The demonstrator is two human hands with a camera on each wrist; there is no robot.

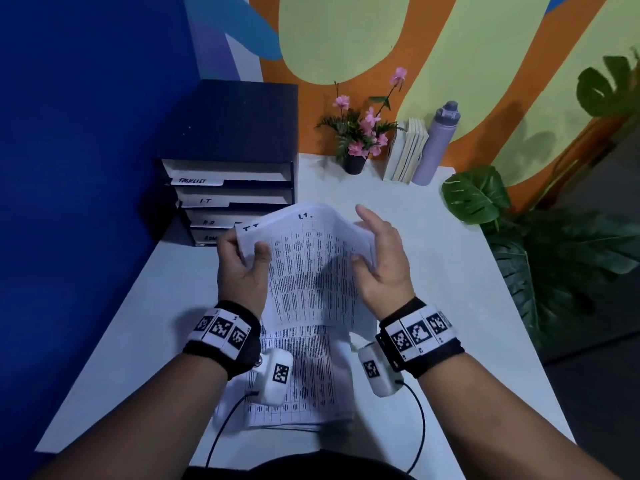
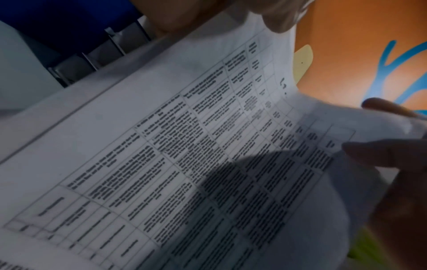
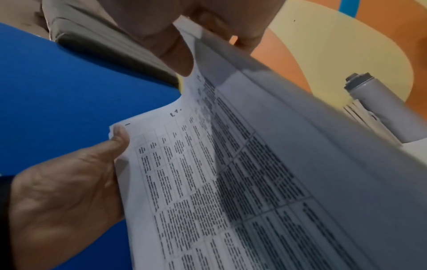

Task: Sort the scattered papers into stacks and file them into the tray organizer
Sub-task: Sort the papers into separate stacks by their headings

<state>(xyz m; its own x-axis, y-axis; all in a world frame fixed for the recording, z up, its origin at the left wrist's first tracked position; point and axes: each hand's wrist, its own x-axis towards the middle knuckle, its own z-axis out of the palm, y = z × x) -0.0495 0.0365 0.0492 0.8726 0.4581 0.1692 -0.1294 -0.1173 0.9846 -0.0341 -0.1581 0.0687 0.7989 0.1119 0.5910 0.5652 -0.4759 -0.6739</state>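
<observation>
A bundle of printed table sheets (image 1: 311, 271) marked "I.T." is lifted over the white table (image 1: 443, 278). My left hand (image 1: 249, 252) pinches its top left corner, thumb on top. My right hand (image 1: 365, 237) grips its right edge, thumb on the print and forefinger raised. The left wrist view shows the sheets (image 2: 184, 164) bowed; in the right wrist view a top sheet (image 3: 300, 146) lifts off the others. A second stack of printed sheets (image 1: 304, 382) lies flat under my wrists. The dark tray organizer (image 1: 242, 116) stands back left, with labels TASKLIST, I.T and H.R.
A blue wall (image 1: 86, 168) runs along the table's left side. At the back stand a flower pot (image 1: 355, 162), a few books (image 1: 405, 150) and a grey bottle (image 1: 436, 143). A leafy plant (image 1: 554, 258) overhangs the right edge.
</observation>
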